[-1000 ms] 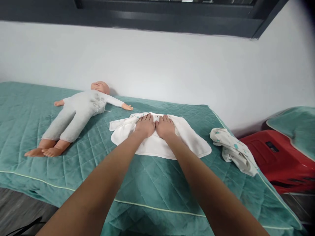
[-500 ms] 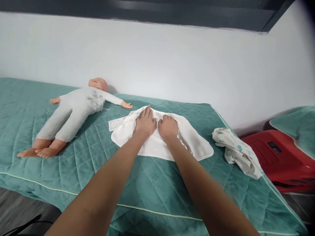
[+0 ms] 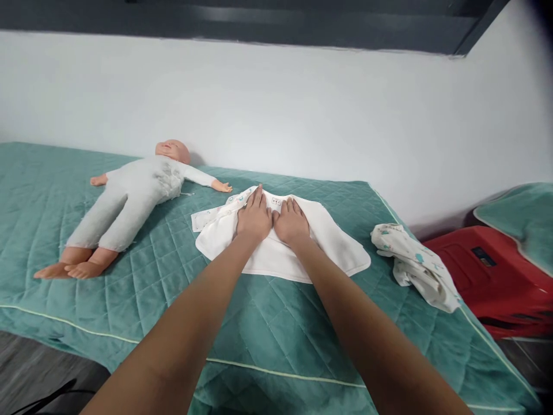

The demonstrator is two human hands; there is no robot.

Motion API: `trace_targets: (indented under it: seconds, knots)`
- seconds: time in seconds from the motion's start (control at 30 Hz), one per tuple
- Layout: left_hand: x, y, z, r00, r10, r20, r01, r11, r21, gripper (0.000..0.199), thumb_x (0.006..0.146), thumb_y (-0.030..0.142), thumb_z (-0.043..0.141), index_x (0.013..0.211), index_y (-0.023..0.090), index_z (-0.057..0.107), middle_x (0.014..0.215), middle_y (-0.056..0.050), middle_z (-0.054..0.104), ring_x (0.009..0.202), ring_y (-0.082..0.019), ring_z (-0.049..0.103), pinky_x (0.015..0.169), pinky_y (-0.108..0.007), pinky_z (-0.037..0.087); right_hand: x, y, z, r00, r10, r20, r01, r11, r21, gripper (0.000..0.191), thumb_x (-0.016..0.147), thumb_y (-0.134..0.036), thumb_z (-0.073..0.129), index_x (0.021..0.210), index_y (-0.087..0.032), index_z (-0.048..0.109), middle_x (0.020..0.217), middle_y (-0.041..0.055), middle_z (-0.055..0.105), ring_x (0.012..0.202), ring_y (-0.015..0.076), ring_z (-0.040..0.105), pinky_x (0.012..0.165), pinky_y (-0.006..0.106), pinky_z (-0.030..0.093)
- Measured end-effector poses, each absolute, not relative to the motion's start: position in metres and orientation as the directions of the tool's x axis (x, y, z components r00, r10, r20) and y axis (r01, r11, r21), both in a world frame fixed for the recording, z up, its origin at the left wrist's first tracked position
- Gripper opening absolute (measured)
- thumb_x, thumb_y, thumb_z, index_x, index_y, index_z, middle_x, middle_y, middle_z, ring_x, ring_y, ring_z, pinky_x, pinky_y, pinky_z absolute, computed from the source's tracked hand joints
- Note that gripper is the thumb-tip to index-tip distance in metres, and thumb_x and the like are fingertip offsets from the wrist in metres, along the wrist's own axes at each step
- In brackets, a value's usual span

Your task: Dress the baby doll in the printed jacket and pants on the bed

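- White baby garment (image 3: 339,239), centre of the frame: mostly spread out, I judge; its left side remains bunched.
- It shows a plain white inside, teal-printed edging and a small neck label (image 3: 276,202).
- My left hand (image 3: 254,220) and right hand (image 3: 291,223) press it palm-down, fingers extended, gripping nothing.
- Beneath: green quilted bedspread (image 3: 268,323).
- Doll (image 3: 142,180), upper left; crumpled printed cloth (image 3: 417,262), right.

About the white garment (image 3: 337,239): doll (image 3: 138,181) obstructs ten o'clock, wall (image 3: 276,115) twelve, crumpled cloth (image 3: 415,259) three; passage over quilt (image 3: 151,288) at eight.
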State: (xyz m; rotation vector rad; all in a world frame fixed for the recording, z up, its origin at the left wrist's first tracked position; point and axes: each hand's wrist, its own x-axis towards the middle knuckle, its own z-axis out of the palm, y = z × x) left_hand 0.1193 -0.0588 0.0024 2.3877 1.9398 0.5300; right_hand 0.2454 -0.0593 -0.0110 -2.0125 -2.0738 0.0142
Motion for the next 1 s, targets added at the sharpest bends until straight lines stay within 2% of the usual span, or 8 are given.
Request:
trace_targets:
  seconds: [0.17,0.43,0.6,0.77,0.83,0.93,1.0]
  knots:
    - [0.119,-0.056,0.001,0.169,0.974,0.153,0.951,-0.202,0.235,0.061,0.100,0.041,0.022,0.153,0.016,0.037,0.169,-0.003,0.006,0.154,-0.025,0.018,0.114,-0.050,0.042,0.247,-0.054,-0.011,-0.023,0.994,0.108,0.986,0.041,-0.163,0.068,0.101,-0.040,0.021,0.154,0.003,0.029,0.163,0.0213,0.022,0.153,0.0306,0.019,0.123,0.044,0.019]
    - [0.122,-0.080,0.000,0.141,0.981,0.135,0.957,-0.170,0.236,0.059,0.101,0.036,0.019,0.153,0.015,0.038,0.164,-0.010,0.026,0.152,-0.027,0.024,0.119,-0.058,0.028,0.247,-0.061,-0.006,-0.036,0.996,0.079,0.989,0.047,-0.142,0.068,0.102,-0.040,0.022,0.154,0.004,0.028,0.163,0.0221,0.020,0.153,0.0314,0.016,0.123,0.046,0.018]
    - [0.116,-0.108,-0.001,0.263,0.950,0.170,0.932,-0.295,0.209,0.056,0.103,0.035,0.019,0.149,0.014,0.043,0.161,-0.012,0.033,0.152,-0.026,0.026,0.123,-0.059,0.016,0.256,-0.078,-0.007,-0.121,0.991,0.063,0.984,0.128,-0.124,0.070,0.102,-0.047,0.024,0.155,0.000,0.028,0.164,0.0215,0.017,0.154,0.0319,0.015,0.123,0.047,0.019]
    - [0.104,-0.149,0.000,0.338,0.912,0.231,0.887,-0.391,0.246,0.048,0.102,0.035,0.028,0.141,0.016,0.049,0.158,-0.012,0.041,0.148,-0.026,0.033,0.121,-0.056,0.023,0.262,-0.111,-0.004,-0.175,0.982,0.078,0.979,0.182,-0.092,0.069,0.103,-0.047,0.024,0.153,0.000,0.032,0.163,0.0224,0.021,0.153,0.0316,0.019,0.122,0.047,0.019]
    - [0.096,-0.168,0.002,0.339,0.895,0.290,0.871,-0.415,0.264,0.040,0.101,0.033,0.034,0.132,0.017,0.055,0.152,-0.012,0.048,0.143,-0.025,0.039,0.118,-0.050,0.031,0.263,-0.128,-0.002,-0.205,0.970,0.134,0.972,0.217,-0.088,0.064,0.104,-0.044,0.027,0.150,-0.001,0.039,0.160,0.0223,0.030,0.150,0.0314,0.027,0.121,0.047,0.024]
    - [0.081,-0.195,0.006,0.324,0.878,0.353,0.863,-0.427,0.269,0.029,0.100,0.032,0.040,0.112,0.018,0.062,0.131,-0.011,0.060,0.122,-0.024,0.053,0.104,-0.041,0.044,0.266,-0.156,0.003,-0.237,0.930,0.281,0.957,0.273,-0.097,0.051,0.103,-0.035,0.031,0.139,-0.004,0.052,0.152,0.0204,0.045,0.141,0.0291,0.041,0.117,0.043,0.031]
    - [0.070,-0.210,0.008,0.331,0.869,0.367,0.871,-0.431,0.236,0.027,0.100,0.031,0.039,0.101,0.019,0.063,0.114,-0.010,0.064,0.107,-0.024,0.057,0.093,-0.040,0.047,0.268,-0.178,0.007,-0.253,0.886,0.387,0.942,0.318,-0.112,0.043,0.102,-0.031,0.034,0.128,-0.008,0.059,0.143,0.0185,0.054,0.132,0.0274,0.048,0.113,0.040,0.036]
